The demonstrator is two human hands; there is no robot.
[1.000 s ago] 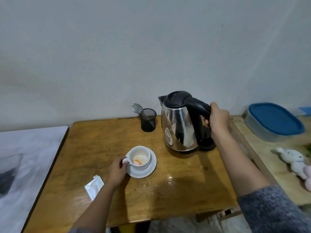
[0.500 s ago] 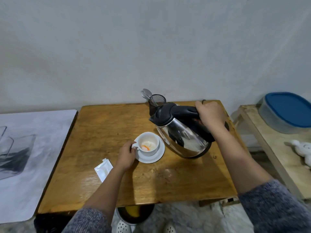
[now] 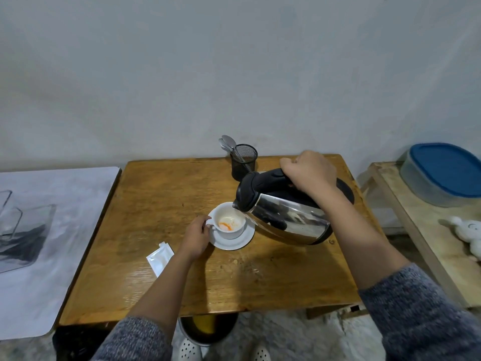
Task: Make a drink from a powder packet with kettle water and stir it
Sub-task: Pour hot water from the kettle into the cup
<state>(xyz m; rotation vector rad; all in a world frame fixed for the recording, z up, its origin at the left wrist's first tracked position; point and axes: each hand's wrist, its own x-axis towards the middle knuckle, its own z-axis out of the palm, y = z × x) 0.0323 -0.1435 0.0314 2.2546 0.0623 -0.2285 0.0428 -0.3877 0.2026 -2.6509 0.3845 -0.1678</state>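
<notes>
A white cup (image 3: pixel 230 222) with white and orange powder in it stands on a white saucer (image 3: pixel 234 243) in the middle of the wooden table (image 3: pixel 161 204). My left hand (image 3: pixel 195 235) holds the cup by its handle. My right hand (image 3: pixel 309 171) grips the black handle of a steel kettle (image 3: pixel 283 217), which is tilted steeply to the left with its spout right over the cup's rim. Poured water is not discernible. The torn white packet (image 3: pixel 159 257) lies on the table to the left of my left forearm.
A black mesh holder (image 3: pixel 243 165) with spoons (image 3: pixel 229 143) stands at the table's back edge. The kettle's black base (image 3: pixel 346 192) sits behind my right wrist. A blue-lidded container (image 3: pixel 442 173) and a white toy (image 3: pixel 466 230) are on the bench at right.
My right hand lifted the kettle off its base, carried it left and tipped it until the spout reached the cup. My left hand stayed on the cup handle.
</notes>
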